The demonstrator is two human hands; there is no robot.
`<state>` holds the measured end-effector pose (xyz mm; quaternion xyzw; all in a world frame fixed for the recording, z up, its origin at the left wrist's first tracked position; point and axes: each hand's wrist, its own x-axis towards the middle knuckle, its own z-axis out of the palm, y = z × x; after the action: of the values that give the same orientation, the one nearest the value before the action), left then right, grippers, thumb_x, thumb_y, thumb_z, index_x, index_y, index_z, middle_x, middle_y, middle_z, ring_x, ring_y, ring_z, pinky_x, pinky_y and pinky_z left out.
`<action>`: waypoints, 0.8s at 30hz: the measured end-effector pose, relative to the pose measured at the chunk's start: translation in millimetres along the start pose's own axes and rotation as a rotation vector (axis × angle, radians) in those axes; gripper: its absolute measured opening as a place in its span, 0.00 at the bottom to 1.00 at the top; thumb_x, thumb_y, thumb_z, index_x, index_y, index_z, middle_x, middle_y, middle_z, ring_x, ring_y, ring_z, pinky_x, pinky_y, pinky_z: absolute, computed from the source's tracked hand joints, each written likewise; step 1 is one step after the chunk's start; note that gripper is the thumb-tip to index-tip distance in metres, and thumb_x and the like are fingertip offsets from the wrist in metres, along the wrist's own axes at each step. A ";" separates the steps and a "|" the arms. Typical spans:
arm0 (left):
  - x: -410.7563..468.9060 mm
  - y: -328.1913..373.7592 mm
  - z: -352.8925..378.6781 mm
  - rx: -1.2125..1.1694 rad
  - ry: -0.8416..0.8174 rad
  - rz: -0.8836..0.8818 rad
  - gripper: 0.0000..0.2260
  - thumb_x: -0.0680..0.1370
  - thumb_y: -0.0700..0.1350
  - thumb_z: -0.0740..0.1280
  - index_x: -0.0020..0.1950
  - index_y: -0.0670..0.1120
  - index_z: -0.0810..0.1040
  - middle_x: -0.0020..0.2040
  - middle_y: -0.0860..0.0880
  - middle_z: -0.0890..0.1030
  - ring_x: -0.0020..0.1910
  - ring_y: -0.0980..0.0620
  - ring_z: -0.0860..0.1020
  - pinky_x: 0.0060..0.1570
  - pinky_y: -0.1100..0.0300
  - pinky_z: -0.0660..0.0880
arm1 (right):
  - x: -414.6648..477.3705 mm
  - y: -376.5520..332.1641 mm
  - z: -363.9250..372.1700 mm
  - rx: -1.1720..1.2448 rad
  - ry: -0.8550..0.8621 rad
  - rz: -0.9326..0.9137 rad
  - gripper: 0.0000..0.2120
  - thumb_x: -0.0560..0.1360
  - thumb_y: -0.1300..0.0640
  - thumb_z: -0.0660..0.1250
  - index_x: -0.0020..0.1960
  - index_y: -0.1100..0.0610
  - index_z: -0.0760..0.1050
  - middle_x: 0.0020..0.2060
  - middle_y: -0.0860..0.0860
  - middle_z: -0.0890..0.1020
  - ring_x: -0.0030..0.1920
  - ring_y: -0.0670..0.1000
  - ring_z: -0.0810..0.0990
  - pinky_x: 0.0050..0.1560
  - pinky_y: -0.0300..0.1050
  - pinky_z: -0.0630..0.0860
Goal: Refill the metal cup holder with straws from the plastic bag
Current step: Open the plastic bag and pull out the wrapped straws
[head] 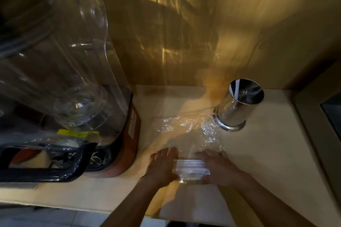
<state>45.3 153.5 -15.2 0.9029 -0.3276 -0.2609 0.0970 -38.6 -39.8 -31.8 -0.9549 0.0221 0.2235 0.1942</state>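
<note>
A clear plastic bag [191, 131] lies flat on the beige counter, its far end crinkled and shiny. White straws [190, 167] show through its near end, lying crosswise between my hands. My left hand [162, 166] presses against the left side of the straw bundle, fingers together and pointing away from me. My right hand [215, 166] lies on the bag's right side, fingers spread over the plastic. The shiny metal cup holder [238, 105] stands upright at the back right, beyond the bag, with nothing visible inside it.
A large blender with a clear sound cover [60, 61] and a red base [129, 143] fills the left side. A wooden wall [203, 24] rises behind the counter. A dark recessed panel [332, 112] sits at the right edge. The counter's front edge [73, 206] runs below.
</note>
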 end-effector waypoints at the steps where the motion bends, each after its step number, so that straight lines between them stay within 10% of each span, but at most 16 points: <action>1: 1.3 1.9 0.2 0.016 -0.017 -0.009 0.30 0.67 0.50 0.73 0.64 0.50 0.63 0.66 0.48 0.69 0.65 0.45 0.67 0.66 0.49 0.61 | 0.4 -2.1 -0.2 -0.022 -0.014 0.009 0.36 0.64 0.40 0.69 0.68 0.46 0.60 0.66 0.48 0.69 0.67 0.50 0.64 0.64 0.51 0.56; 12: 4.0 11.8 7.6 0.311 0.440 0.042 0.16 0.59 0.46 0.77 0.45 0.49 0.80 0.42 0.48 0.82 0.41 0.47 0.81 0.50 0.53 0.69 | -7.0 -27.8 -4.3 -0.260 0.425 -0.073 0.26 0.56 0.52 0.70 0.54 0.50 0.76 0.42 0.48 0.80 0.42 0.51 0.80 0.46 0.41 0.63; 15: -4.6 4.2 14.2 0.225 0.319 0.028 0.23 0.63 0.52 0.74 0.56 0.47 0.77 0.58 0.42 0.79 0.57 0.41 0.78 0.58 0.49 0.73 | -10.7 -17.6 -1.2 -0.171 0.377 -0.212 0.22 0.68 0.38 0.61 0.54 0.51 0.77 0.47 0.49 0.81 0.47 0.52 0.80 0.49 0.41 0.61; 18: -15.9 -1.5 18.7 0.102 0.161 0.062 0.29 0.72 0.64 0.60 0.66 0.46 0.68 0.75 0.43 0.60 0.75 0.45 0.55 0.72 0.48 0.53 | -12.7 -12.1 -4.8 -0.097 0.260 -0.258 0.20 0.71 0.36 0.58 0.49 0.48 0.79 0.51 0.49 0.81 0.53 0.51 0.79 0.52 0.39 0.59; 24: -15.5 -4.4 -0.9 0.162 -0.053 0.069 0.24 0.72 0.52 0.67 0.66 0.51 0.66 0.67 0.46 0.69 0.68 0.45 0.65 0.67 0.49 0.59 | -1.9 -11.4 0.2 -0.055 -0.057 -0.103 0.33 0.64 0.38 0.69 0.65 0.49 0.66 0.67 0.48 0.67 0.69 0.49 0.62 0.64 0.45 0.55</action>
<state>38.1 166.8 -9.7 0.8888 -0.3808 -0.2537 0.0239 -38.9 -29.3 -27.0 -0.9530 -0.0389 0.2410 0.1796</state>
